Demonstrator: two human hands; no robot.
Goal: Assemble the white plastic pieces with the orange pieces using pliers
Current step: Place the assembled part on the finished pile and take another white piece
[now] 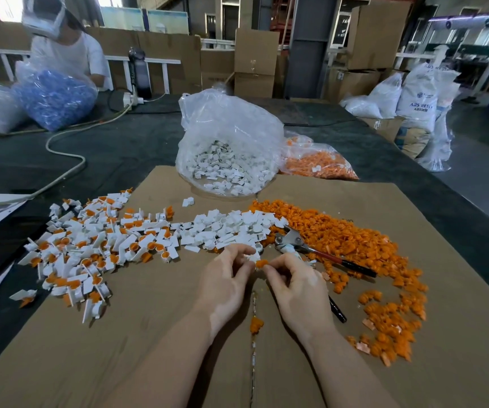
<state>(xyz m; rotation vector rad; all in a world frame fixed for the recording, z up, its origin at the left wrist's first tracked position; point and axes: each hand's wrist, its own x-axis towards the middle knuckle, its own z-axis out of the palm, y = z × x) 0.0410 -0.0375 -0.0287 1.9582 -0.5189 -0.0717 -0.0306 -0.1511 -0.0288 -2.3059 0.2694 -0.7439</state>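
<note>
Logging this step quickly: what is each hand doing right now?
Left hand: fingers curled, pinching a white piece.
Right hand: fingertips pinching an orange piece.
The pliers lie unheld on the cardboard.

Orange pieces (355, 240); white pieces (231, 228); brown cardboard (155, 343); red-and-black-handled pliers (305, 245).
</note>
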